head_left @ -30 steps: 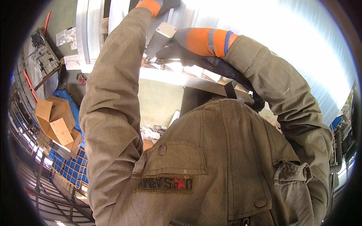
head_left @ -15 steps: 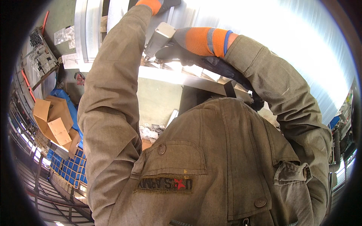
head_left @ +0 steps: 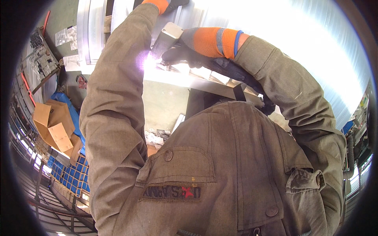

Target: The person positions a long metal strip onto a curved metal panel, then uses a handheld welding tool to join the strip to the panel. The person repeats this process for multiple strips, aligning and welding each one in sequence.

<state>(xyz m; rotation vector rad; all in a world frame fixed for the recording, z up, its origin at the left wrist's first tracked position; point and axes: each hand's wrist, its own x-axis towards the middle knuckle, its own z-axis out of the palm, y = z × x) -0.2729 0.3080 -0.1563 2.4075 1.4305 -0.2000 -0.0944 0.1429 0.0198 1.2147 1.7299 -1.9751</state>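
My right hand (head_left: pixel 189 45), in an orange and grey glove, is closed around a welding gun (head_left: pixel 168 34) with a blocky grey head. A glaring white-violet arc (head_left: pixel 149 62) burns at the gun's tip, along the near edge of the bright metal sheet (head_left: pixel 256 17). The glare hides the spot being worked. From the gun, a black-sleeved cable (head_left: pixel 240 76) runs back under my right forearm. My left hand (head_left: pixel 167 4), in a like glove, lies at the top edge over the metal; it is mostly cut off, and its grip cannot be made out.
Long metal profiles (head_left: pixel 91 31) lie at the upper left. On the left are an open cardboard box (head_left: pixel 55 122), blue sheeting (head_left: pixel 67 104) and a blue grid-like crate (head_left: pixel 71 173). A rack of small parts (head_left: pixel 43 63) stands at far left. Scraps (head_left: pixel 155 137) lie on the floor below.
A bright arc has lit at the welding gun's tip, where no light showed before. Both hands stay almost where they were.
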